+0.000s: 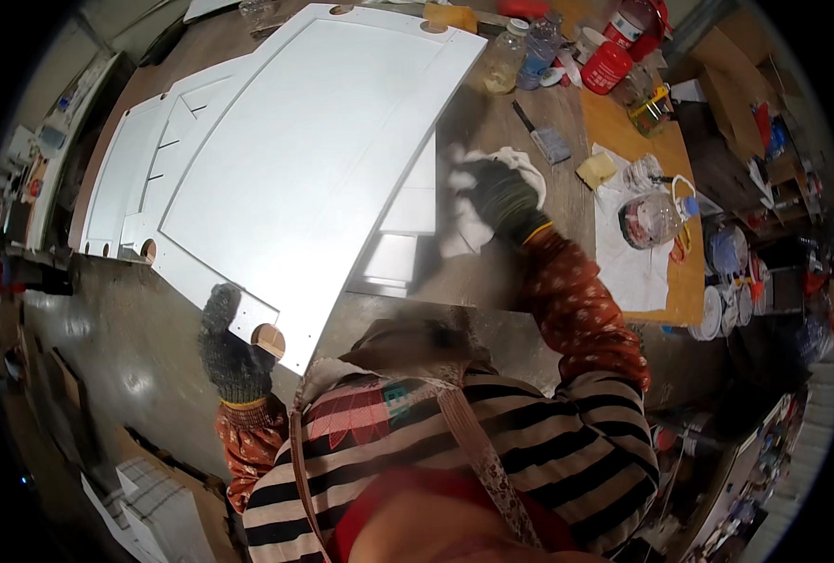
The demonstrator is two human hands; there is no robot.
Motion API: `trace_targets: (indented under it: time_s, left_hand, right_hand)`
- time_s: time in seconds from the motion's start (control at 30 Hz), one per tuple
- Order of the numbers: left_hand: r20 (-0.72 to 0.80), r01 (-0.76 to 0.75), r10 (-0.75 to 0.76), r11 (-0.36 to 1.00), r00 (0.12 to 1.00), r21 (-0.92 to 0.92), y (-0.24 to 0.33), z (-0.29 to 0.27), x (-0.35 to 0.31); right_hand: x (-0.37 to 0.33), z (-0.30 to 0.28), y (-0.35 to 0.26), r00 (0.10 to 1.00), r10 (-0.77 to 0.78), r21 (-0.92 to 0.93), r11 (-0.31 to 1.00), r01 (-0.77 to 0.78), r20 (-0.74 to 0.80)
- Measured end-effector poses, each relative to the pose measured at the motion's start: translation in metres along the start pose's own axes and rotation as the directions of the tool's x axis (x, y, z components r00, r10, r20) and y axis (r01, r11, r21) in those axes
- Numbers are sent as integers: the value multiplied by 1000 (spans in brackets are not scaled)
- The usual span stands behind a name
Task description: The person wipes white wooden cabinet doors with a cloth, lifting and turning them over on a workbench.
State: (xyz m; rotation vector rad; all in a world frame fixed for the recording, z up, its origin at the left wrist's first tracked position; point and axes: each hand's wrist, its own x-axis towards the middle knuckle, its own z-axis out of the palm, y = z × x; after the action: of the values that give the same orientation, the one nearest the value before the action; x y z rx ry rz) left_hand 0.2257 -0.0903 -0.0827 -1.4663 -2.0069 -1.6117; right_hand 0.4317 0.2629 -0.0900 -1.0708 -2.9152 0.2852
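The white panel (314, 141) was left overhanging the near edge of the bench (570, 200), its rim held by the left hand (234, 349)'s curled fingers, a white cloth (469, 232) by the right hand (506, 197). It was judged stiff, slippery, best gripped by opposite edges.

Workshop: desk (572, 192) bearing white panels (295, 122) with cut-outs; flat brush (552, 144), bottles (541, 54), far right; plastic tubs (727, 250), right; cardboard (725, 101), far right; grey floor (145, 328), left.

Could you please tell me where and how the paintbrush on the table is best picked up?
I'd hold the paintbrush by its dark handle, probably from above: it lies flat, the slim handle points away from the person, and the wide bristles angle toward the yellow sponge.
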Motion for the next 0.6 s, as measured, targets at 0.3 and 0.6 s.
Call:
trace_targets:
  time_s: [0.3,0.6]
  left_hand:
    - [189,-112,78,977,979,181,-10,-17,1]
    - [156,-126,115,990,981,66,-23,-12,3]
  right_hand:
    - [-39,-68,68,793,122,-291,889,-355,-596]
    - [-42,75,21,903,-269,-78,963,259,-335]
